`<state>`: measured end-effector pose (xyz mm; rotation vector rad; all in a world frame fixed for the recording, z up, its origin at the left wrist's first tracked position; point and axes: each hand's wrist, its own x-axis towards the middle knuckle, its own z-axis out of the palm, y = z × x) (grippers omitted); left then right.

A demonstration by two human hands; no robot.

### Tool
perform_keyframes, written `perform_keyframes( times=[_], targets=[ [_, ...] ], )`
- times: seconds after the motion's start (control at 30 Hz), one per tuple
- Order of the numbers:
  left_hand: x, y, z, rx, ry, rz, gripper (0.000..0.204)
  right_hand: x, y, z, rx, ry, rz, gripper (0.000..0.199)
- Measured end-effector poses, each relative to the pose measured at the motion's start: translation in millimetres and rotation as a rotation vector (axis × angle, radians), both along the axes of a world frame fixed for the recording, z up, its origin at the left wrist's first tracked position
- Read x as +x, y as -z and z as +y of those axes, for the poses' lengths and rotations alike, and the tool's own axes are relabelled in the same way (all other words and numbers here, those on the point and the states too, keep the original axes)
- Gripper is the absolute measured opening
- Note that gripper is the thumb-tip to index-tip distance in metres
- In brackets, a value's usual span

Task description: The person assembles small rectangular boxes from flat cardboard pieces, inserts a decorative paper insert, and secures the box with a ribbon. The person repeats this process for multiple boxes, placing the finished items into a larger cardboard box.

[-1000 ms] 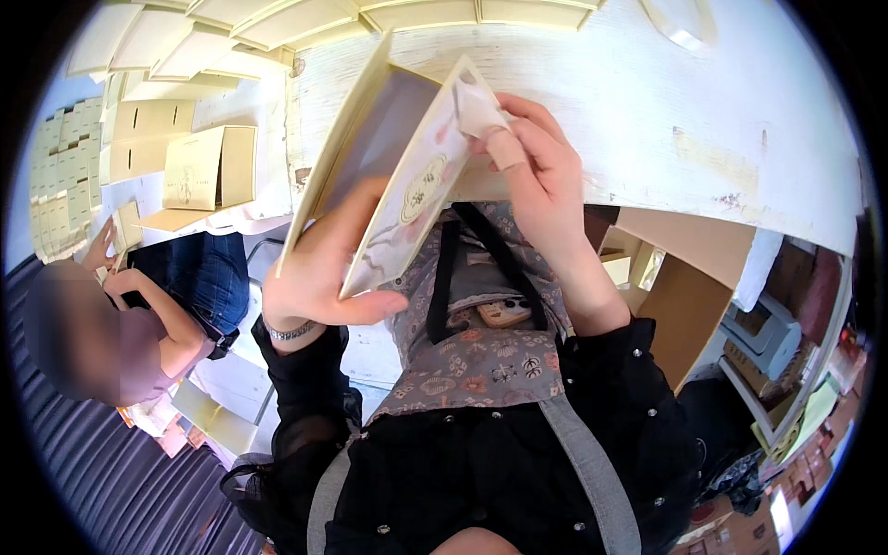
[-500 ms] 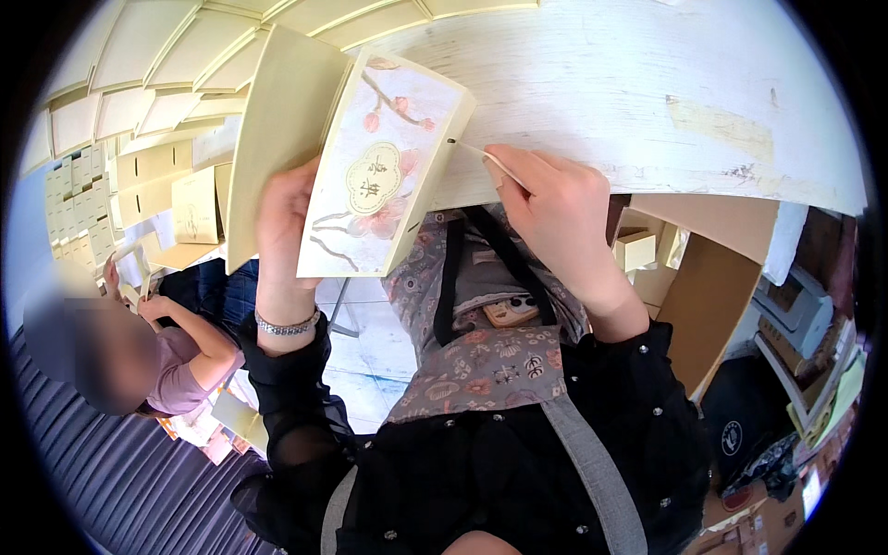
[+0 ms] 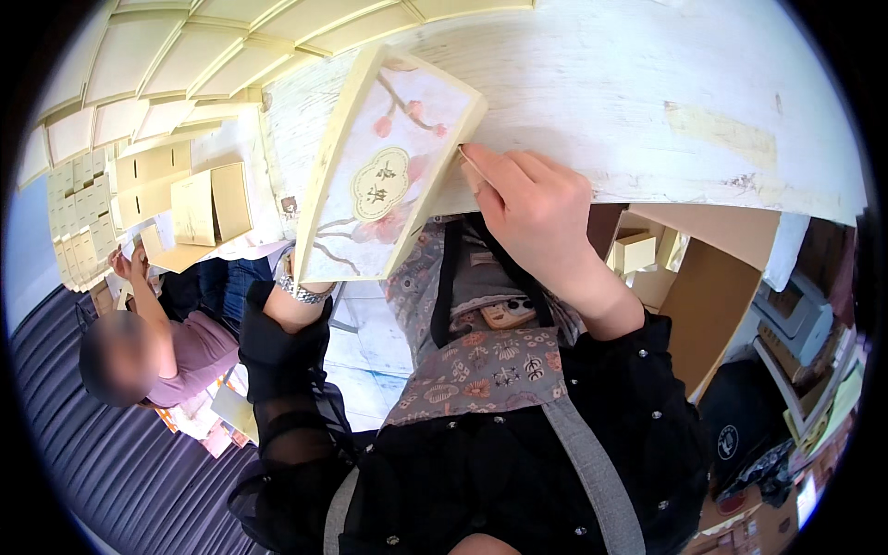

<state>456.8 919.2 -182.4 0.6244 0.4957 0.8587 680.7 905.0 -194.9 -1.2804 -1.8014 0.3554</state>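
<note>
A cream gift box (image 3: 379, 176) with pink blossom branches and an oval label stands tilted over the table's front edge. My left hand is hidden behind or inside it, and only the wrist with a metal-banded bracelet (image 3: 303, 292) shows at the lower left corner. With thumb and forefinger pinched together, my right hand (image 3: 536, 199) is at the box's right side, its fingertips touching a small dark slit. A thin pale ribbon lies in that pinch, mostly covered by the fingers.
Rows of cream box parts (image 3: 213, 55) cover the table's far left. Other open boxes (image 3: 208, 208) stand beside a seated co-worker (image 3: 185, 351) at left. An open cardboard carton (image 3: 703, 305) with small boxes inside is below the table edge at right.
My right hand has moved left to the slit, where a length of ribbon stretched before. The box has turned slightly, its raised flap is out of sight, and my left hand is now hidden.
</note>
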Motion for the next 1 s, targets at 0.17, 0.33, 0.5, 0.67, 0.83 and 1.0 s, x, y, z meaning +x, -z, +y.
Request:
perform_keyframes(
  times=[0.17,0.33,0.5,0.67,0.83,1.0],
  targets=[
    [19,-35,-6,0.023,-0.03,0.588,0.054,17,-24,14,-0.019,-0.073,0.014,0.024],
    [8,-56,0,1.009,0.293,1.383,0.044,23,-46,36,-0.638,-0.574,0.718,0.04],
    [-37,-39,-34,0.66,0.114,1.308,0.03,26,-51,34,-0.853,-1.358,0.544,0.031],
    [-40,-33,-35,1.001,-0.072,1.43,0.03,-36,-88,19,-0.722,-0.876,-0.214,0.03],
    [-47,-48,-25,1.096,-0.074,1.424,0.027,-59,-63,31,-0.57,-0.855,-0.202,0.03],
    [-83,-43,-65,0.974,-0.764,1.449,0.017,-57,-21,35,-1.137,-0.844,0.46,0.034]
  ],
)
